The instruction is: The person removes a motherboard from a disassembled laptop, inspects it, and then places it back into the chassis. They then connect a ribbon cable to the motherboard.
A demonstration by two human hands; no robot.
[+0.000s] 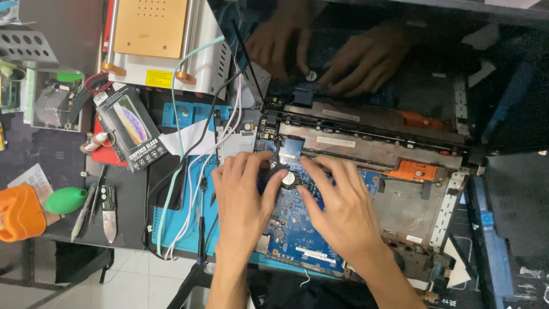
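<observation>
An opened laptop lies before me with its blue motherboard (297, 229) exposed inside the grey lower case (400, 206). My left hand (243, 200) and my right hand (337, 206) both rest on the board, fingers meeting around a small round cooling fan (289, 179) with a silver centre. My left thumb and fingers press at the fan's left side, my right fingertips touch its right side. The glossy dark screen (400, 68) stands open behind and mirrors both hands. An orange flat part (414, 170) sits at the case's right.
A blue work mat (177, 217) lies under the laptop's left side, crossed by white, green and black cables (189, 171). To the left are a flat boxed screen protector (130, 127), a green blower bulb (66, 200), tweezers and a knife (107, 212), and an orange object (20, 213). A heating plate machine (151, 34) stands behind.
</observation>
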